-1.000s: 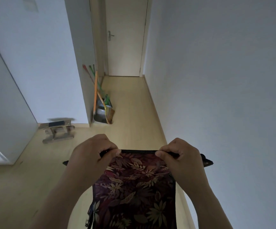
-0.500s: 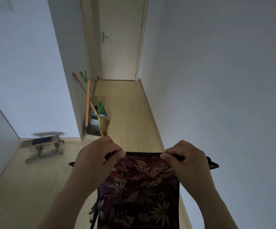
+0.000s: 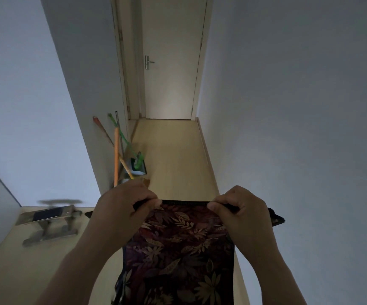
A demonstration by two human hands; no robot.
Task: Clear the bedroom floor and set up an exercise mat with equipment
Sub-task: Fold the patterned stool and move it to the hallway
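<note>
A dark cloth with a maroon and gold leaf print (image 3: 178, 245) hangs in front of me, held up by its black top edge. My left hand (image 3: 123, 208) pinches that edge at the left. My right hand (image 3: 242, 210) pinches it at the right. The cloth is pulled flat between both hands, and its lower part runs out of the frame. A black end of the edge band (image 3: 276, 217) sticks out past my right hand.
A narrow hallway with a pale wooden floor (image 3: 173, 155) leads to a shut door (image 3: 171, 62). Brooms and a mop (image 3: 121, 150) lean on the left wall corner. A low metal stand (image 3: 50, 223) sits on the floor at left. A bare wall (image 3: 299, 128) runs close on the right.
The view has swung to the right and tilted up, so the door, brooms and metal stand sit lower in the frame. Both hands keep the same hold on the cloth.
</note>
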